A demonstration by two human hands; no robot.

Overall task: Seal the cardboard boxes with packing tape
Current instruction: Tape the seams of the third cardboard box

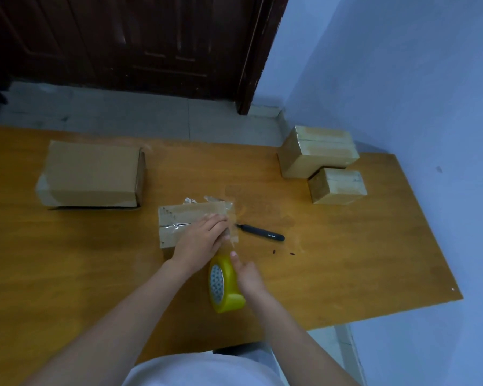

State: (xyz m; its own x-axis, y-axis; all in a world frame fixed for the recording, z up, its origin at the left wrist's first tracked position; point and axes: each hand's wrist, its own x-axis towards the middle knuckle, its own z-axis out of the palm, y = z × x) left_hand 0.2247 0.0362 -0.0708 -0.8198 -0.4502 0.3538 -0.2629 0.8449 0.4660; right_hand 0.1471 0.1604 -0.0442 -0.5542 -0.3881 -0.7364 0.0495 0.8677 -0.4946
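1. Pale blue wall at right, dark wooden door behind, tiled floor beyond a wooden table [67, 274] that carries the work.
2. Small cardboard box [179, 218] sits mid-table, seam facing up, clear tape glinting along it. Loose tape ends stick up at its far edge.
3. Left hand [198, 240] lies over the box's right end, fingers fairly straight, pressing the tape strip onto the cardboard.
4. Right hand [248, 274] grips the yellow tape roll [225, 282] just beside the box's near-right corner; a strip appears to run from roll to box, though blur hides its exact line.
5. Black-handled knife [262, 233] lies just right of the box, blade tip toward it.
6. Larger box [92, 176] sits at far left, well apart. Two boxes [318, 151] [338, 186] at far right look already taped; they touch each other.
7. Judgement, step in hand: laying tape over the box end. To do it well, keep the strip taut from the roll, centre it on the seam, smooth outward with the flat fingers to drive out bubbles, and carry it down the side wall before cutting.
8. Risk, judged: slack strip may wrinkle or stick to itself.
9. Writing: pale lettering on the knife handle and a pattern on the roll's core, both too small to read. No brand legible.
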